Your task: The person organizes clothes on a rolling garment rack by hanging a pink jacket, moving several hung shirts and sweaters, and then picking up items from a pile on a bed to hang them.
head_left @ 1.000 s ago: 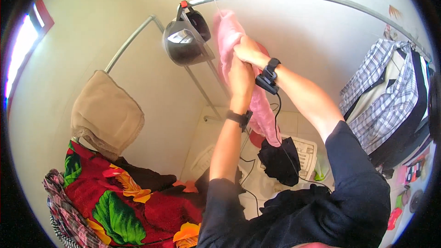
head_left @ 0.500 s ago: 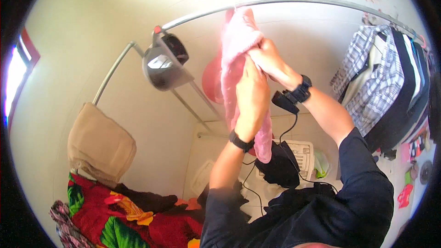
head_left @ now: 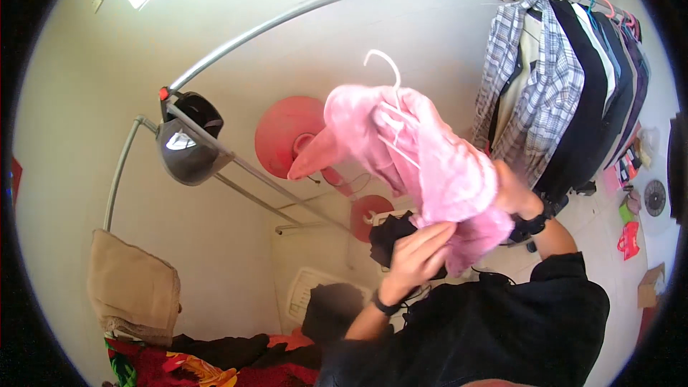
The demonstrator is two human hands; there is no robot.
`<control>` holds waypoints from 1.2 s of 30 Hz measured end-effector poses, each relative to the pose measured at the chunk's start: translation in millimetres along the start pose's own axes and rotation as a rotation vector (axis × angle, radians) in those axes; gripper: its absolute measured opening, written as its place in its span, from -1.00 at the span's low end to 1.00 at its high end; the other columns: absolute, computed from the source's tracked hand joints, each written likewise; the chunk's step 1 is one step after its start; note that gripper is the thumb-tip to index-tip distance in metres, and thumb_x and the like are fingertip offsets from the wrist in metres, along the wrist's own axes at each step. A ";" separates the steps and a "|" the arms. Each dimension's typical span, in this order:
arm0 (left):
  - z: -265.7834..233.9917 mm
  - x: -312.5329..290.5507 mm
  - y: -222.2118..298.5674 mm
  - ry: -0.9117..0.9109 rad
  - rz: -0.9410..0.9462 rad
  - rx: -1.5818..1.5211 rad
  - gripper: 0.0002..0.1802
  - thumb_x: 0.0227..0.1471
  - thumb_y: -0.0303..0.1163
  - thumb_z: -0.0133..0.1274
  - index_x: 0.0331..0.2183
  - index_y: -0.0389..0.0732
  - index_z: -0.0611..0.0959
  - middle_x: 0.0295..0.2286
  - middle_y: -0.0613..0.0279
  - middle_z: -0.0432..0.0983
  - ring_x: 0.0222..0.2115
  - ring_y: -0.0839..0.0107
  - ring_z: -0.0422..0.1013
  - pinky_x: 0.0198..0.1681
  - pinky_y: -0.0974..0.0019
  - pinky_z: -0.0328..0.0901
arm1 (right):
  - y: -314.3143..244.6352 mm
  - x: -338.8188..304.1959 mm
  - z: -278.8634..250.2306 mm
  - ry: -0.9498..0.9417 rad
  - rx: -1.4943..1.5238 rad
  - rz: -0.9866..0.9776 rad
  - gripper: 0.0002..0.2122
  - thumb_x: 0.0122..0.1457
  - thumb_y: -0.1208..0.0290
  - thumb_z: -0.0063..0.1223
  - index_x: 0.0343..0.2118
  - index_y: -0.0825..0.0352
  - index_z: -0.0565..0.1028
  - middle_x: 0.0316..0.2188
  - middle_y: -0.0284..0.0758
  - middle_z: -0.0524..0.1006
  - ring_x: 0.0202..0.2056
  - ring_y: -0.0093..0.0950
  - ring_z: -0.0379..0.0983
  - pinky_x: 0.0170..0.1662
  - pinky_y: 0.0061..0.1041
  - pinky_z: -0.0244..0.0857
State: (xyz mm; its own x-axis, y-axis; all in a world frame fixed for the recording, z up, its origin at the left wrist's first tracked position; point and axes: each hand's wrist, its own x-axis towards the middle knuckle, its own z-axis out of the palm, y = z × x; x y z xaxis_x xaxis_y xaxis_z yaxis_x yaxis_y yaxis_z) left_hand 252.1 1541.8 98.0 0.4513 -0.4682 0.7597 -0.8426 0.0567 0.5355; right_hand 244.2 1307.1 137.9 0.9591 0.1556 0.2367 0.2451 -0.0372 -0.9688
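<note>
A pink fleece top [head_left: 459,165] hangs on a white hanger [head_left: 395,75], tilted. The hanger's hook stands free in the air below the metal rail. One sleeve sticks out to the left. My left hand [head_left: 419,254] is closed on the lower edge of the top, fingers pressed together. At the top's right side my right hand [head_left: 512,193] grips the cloth; its fingertips are hidden by the fabric. Both wrists wear black bands.
The metal rail [head_left: 308,11] arches overhead, with a checked shirt [head_left: 530,79] and several dark garments at right. A dark helmet [head_left: 188,147] hangs at the rack's left corner. Beyond are a pink round fan-like thing [head_left: 283,136], a beige cloth [head_left: 132,287] and a red flowered blanket [head_left: 150,365].
The pink top has come down and to the right, its white hanger now showing. My hands have moved lower and apart. The view has shifted, too.
</note>
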 end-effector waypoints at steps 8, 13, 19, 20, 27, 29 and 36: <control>-59.3 35.5 -119.8 0.327 -0.328 0.188 -0.63 0.11 -0.66 -0.17 -0.01 -0.33 0.45 -0.03 0.10 0.34 -0.05 0.35 0.34 -0.03 0.35 0.27 | -23.2 -128.0 -93.5 0.110 -0.336 0.158 -0.17 -0.27 0.20 0.41 0.09 0.47 0.27 -0.06 -0.23 0.48 -0.06 -0.50 0.40 0.03 -0.47 0.25; -29.2 99.1 -141.8 -0.088 -0.307 -0.025 -0.33 -0.13 -0.48 0.14 0.08 -0.27 0.37 0.09 0.01 0.25 0.16 0.18 0.11 0.21 0.19 -0.01 | -46.9 -155.3 -114.0 0.086 -0.247 0.022 -0.32 -0.21 0.28 0.35 0.02 0.45 0.35 -0.09 -0.19 0.49 -0.12 -0.42 0.45 0.00 -0.45 0.28; 49.1 150.9 -116.8 -0.466 -0.268 -0.233 -0.53 -0.21 -0.46 0.24 -0.17 -0.35 0.56 -0.26 0.12 0.56 -0.25 0.44 0.45 -0.13 0.33 0.33 | -53.6 -170.4 -141.9 0.054 -0.422 0.034 -0.36 -0.19 0.31 0.33 0.01 0.45 0.37 -0.10 -0.17 0.49 -0.12 -0.39 0.45 -0.01 -0.45 0.28; 58.7 155.7 -103.4 -0.510 -0.282 -0.237 -0.50 -0.26 -0.42 0.29 -0.17 -0.30 0.57 -0.26 0.05 0.57 -0.27 0.35 0.48 -0.14 0.31 0.34 | -56.7 -178.1 -151.2 0.060 -0.455 0.044 -0.37 -0.19 0.31 0.32 0.00 0.45 0.38 -0.10 -0.17 0.49 -0.12 -0.39 0.45 -0.01 -0.45 0.29; 91.3 179.4 -59.4 -0.451 -0.047 0.205 -0.54 -0.35 -0.30 0.31 -0.27 -0.20 0.63 -0.59 0.06 0.50 -0.61 0.07 0.41 -0.51 0.19 0.32 | -69.8 -231.0 -218.5 0.186 -0.727 0.118 -0.41 -0.17 0.34 0.30 -0.02 0.44 0.40 -0.10 -0.15 0.49 -0.13 -0.35 0.46 -0.01 -0.45 0.29; 97.6 180.2 -45.2 -0.422 0.017 0.288 -0.56 -0.36 -0.29 0.31 -0.31 -0.20 0.64 -0.60 0.07 0.49 -0.62 0.08 0.41 -0.53 0.20 0.31 | -64.8 -228.3 -232.7 0.231 -0.794 0.130 -0.43 -0.16 0.35 0.29 -0.02 0.44 0.41 -0.10 -0.15 0.49 -0.13 -0.34 0.46 -0.01 -0.45 0.29; 80.9 146.8 -9.9 -0.353 -0.027 0.493 -0.70 -0.38 -0.32 0.29 -0.60 -0.23 0.50 -0.70 0.12 0.37 -0.69 0.11 0.35 -0.63 0.19 0.23 | -30.8 -187.4 -219.0 0.224 -0.759 0.111 -0.44 -0.03 0.28 0.20 0.07 0.30 0.33 -0.10 -0.20 0.49 -0.13 -0.30 0.49 -0.05 -0.45 0.31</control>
State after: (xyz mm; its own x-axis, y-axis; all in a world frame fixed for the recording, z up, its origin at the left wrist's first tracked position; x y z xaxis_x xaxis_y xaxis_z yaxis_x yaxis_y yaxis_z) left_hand 303.0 1401.2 174.4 0.4209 -0.7327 0.5348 -0.9071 -0.3353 0.2546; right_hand 88.0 1062.9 139.5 0.9695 -0.0873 0.2292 0.0990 -0.7155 -0.6916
